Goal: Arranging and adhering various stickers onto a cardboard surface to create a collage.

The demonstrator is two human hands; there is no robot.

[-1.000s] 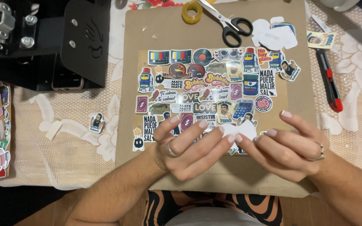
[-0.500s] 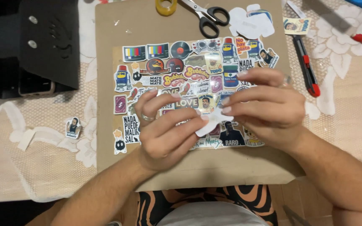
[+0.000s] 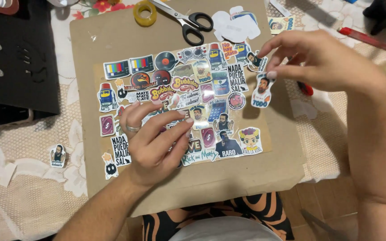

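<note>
The right hand (image 3: pixel 325 60) pinches a die-cut sticker (image 3: pixel 262 90) of a bearded cartoon figure with a white border, hanging at the collage's three o'clock edge. The left hand (image 3: pixel 155 140) rests open on the sticker collage (image 3: pixel 182 96), fingers seemingly pressing it flat, over the cardboard sheet (image 3: pixel 112 40).

A die-cut sticker (image 3: pixel 262 90) showing a bearded cartoon figure with a white border hangs upright, pinched at its top edge, just above the right side of a brown cardboard sheet (image 3: pixel 228 178). Dozens of colourful stickers (image 3: pixel 182 85) lie flat, tightly packed across that sheet.
</note>
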